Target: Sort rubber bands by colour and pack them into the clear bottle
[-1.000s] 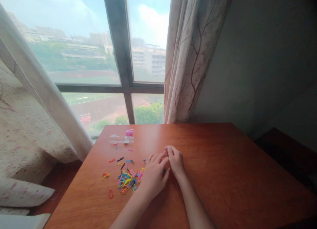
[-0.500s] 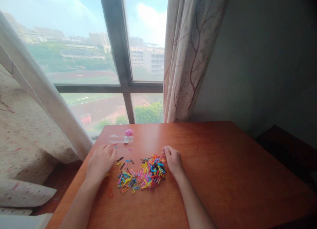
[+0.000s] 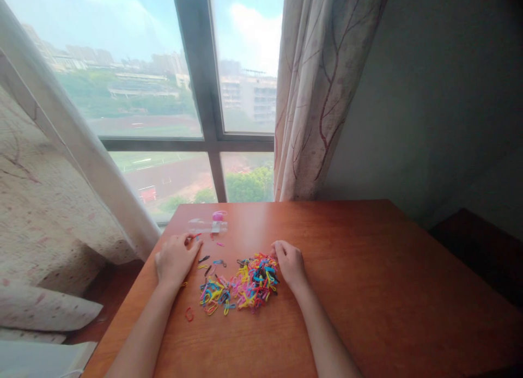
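Note:
A heap of small coloured rubber bands (image 3: 245,281) lies on the wooden table (image 3: 368,291) in front of me. My right hand (image 3: 291,262) rests at the heap's right edge with its fingers curled under; what they hold is hidden. My left hand (image 3: 175,258) lies left of the heap. Its fingertips are pinched together on a small red rubber band (image 3: 196,236) among several loose bands (image 3: 210,262). Just beyond the left hand lies a clear plastic bag (image 3: 202,225) with a pink closure (image 3: 219,215).
The table stands against a window (image 3: 163,95) with patterned curtains on the left (image 3: 49,203) and right (image 3: 318,95). One orange band (image 3: 189,314) lies apart near my left forearm. A dark wall and dark furniture (image 3: 482,247) are at the right.
My left hand left the heap, moved left and then forward to the loose bands near the bag. The heap it covered now shows. My right hand stayed at the heap's right edge.

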A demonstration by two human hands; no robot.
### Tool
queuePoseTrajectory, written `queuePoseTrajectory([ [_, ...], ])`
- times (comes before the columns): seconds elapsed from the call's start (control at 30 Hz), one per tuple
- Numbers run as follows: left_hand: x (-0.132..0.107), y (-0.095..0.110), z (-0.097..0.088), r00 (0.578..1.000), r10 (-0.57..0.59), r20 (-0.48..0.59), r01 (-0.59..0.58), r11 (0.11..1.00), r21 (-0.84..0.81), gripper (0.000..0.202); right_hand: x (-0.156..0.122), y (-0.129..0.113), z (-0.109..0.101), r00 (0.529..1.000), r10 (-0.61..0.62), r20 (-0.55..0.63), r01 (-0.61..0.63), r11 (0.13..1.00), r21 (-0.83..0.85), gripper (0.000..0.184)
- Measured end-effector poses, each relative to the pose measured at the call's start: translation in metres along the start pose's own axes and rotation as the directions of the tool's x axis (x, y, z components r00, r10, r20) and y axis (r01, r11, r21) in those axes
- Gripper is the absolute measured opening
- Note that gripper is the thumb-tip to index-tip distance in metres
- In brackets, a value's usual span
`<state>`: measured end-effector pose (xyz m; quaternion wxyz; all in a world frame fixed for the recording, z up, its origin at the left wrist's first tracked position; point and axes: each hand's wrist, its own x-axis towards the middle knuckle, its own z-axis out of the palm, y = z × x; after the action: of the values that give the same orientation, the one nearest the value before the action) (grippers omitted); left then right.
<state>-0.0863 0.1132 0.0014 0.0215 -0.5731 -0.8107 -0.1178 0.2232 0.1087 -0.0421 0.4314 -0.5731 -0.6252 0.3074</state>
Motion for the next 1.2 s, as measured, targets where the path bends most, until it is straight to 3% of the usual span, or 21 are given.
queuePoseTrajectory([
  [0.3, 0.003, 0.003, 0.001, 0.998, 0.041, 0.038, -0.038, 0.997, -0.07, 0.036, 0.0, -0.003, -0.002, 1.0, 0.002, 0.005, -0.001, 0.999, -0.041, 0.038],
  [0.5, -0.003, 0.009, -0.001, 0.983, 0.159, 0.095, -0.144, 0.979, -0.144, 0.033, 0.0, -0.005, -0.003, 1.0, -0.005, 0.0, 0.005, 0.999, -0.048, 0.038],
  [0.73, -0.019, 0.024, -0.012, 0.862, 0.446, 0.239, -0.344, 0.863, -0.369, 0.036, 0.0, -0.004, -0.002, 1.0, -0.005, -0.003, 0.005, 0.999, -0.053, 0.038],
  [1.0, -0.013, 0.014, -0.015, 0.936, 0.328, 0.129, -0.278, 0.912, -0.301, 0.043, 0.0, -0.003, -0.002, 1.0, -0.011, -0.009, 0.01, 0.998, -0.062, 0.038],
  [1.2, -0.014, 0.018, -0.013, 0.948, 0.301, 0.107, -0.266, 0.929, -0.258, 0.05, 0.0, -0.005, -0.003, 1.0, -0.02, -0.013, 0.019, 0.998, -0.068, 0.038],
])
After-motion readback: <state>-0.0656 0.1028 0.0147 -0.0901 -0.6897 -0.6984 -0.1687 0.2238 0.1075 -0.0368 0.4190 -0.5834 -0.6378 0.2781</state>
